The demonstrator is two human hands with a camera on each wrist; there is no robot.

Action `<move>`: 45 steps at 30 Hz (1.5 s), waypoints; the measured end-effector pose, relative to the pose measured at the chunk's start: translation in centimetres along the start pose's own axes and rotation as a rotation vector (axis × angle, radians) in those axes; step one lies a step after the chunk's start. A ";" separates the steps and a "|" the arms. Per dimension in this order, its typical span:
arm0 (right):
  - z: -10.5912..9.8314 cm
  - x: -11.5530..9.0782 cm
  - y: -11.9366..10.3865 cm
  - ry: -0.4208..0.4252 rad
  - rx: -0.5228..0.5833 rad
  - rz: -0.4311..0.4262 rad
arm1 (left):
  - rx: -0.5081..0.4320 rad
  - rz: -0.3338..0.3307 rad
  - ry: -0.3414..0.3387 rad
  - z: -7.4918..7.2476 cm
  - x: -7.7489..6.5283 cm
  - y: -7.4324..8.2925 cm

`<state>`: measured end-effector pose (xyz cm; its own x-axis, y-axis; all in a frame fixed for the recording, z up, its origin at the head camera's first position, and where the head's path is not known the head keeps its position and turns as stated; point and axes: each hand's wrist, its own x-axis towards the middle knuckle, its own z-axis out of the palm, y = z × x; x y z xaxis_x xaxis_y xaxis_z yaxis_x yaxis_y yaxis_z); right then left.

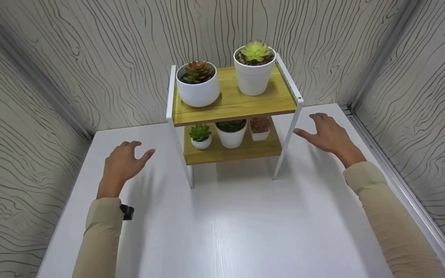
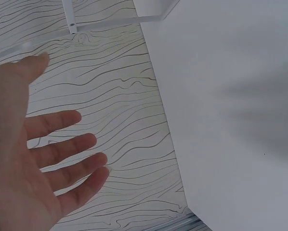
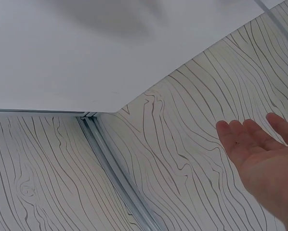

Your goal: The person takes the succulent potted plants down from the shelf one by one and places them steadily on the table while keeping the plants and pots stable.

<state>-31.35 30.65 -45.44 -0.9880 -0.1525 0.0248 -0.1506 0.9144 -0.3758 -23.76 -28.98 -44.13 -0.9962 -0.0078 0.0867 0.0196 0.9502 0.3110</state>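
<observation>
White table under both hands. Left hand holds nothing, fingers loosely spread. Right hand also grips nothing, fingers relaxed. Two-tier rack stands between the hands. Lower shelf, left-hand side to right: small pot, middle pot, square pot. Upper shelf: round pot toward left hand, taller pot toward right. Wood-patterned wall beyond.

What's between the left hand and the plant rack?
Nothing but bare white tabletop shows between the left hand and the plant rack, seen in the head view.
</observation>
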 end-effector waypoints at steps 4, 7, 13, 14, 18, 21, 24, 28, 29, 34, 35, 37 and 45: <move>-0.1 -0.1 0.1 -0.003 0.008 0.005 | -0.028 0.000 0.004 0.0 -0.2 0.1; -0.2 -0.2 0.1 -0.012 0.014 0.000 | -0.048 0.010 0.023 0.1 -0.3 0.1; -0.3 -0.4 0.2 -0.017 0.051 0.002 | -0.075 0.044 0.066 0.1 -0.5 0.6; -0.4 -0.5 0.2 -0.016 0.058 0.001 | -0.077 0.049 0.071 0.1 -0.6 0.7; -0.5 -0.8 0.3 0.000 0.083 -0.007 | -0.077 0.070 0.093 0.0 -0.7 1.1; -0.6 -1.1 0.4 0.016 0.110 -0.009 | -0.082 0.086 0.131 -0.1 -0.9 1.5; -0.8 -1.4 0.4 0.025 0.143 -0.011 | -0.098 0.104 0.190 -0.3 -1.1 1.7; -0.9 -1.7 0.2 0.026 0.189 -0.017 | -0.122 0.134 0.278 -0.5 -1.5 2.1; -1.0 -1.8 0.2 0.027 0.196 -0.019 | -0.127 0.141 0.297 -0.5 -1.6 2.2; -1.2 -2.2 0.2 0.034 0.195 -0.023 | -0.161 0.150 0.367 -0.2 -1.9 2.7; -1.3 -2.3 0.2 0.033 0.191 -0.023 | -0.169 0.149 0.378 -0.2 -2.0 2.8; -1.3 -2.4 0.0 0.030 0.187 -0.027 | -0.182 0.144 0.401 -0.1 -2.3 3.0; -1.2 -3.1 -0.4 0.029 0.206 -0.039 | -0.230 0.143 0.471 -0.4 -2.8 4.0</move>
<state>-28.26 31.17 -44.24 -0.9827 -0.1725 0.0680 -0.1809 0.8118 -0.5553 -20.86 -25.28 -42.79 -0.8374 -0.0718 0.5418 0.2232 0.8599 0.4590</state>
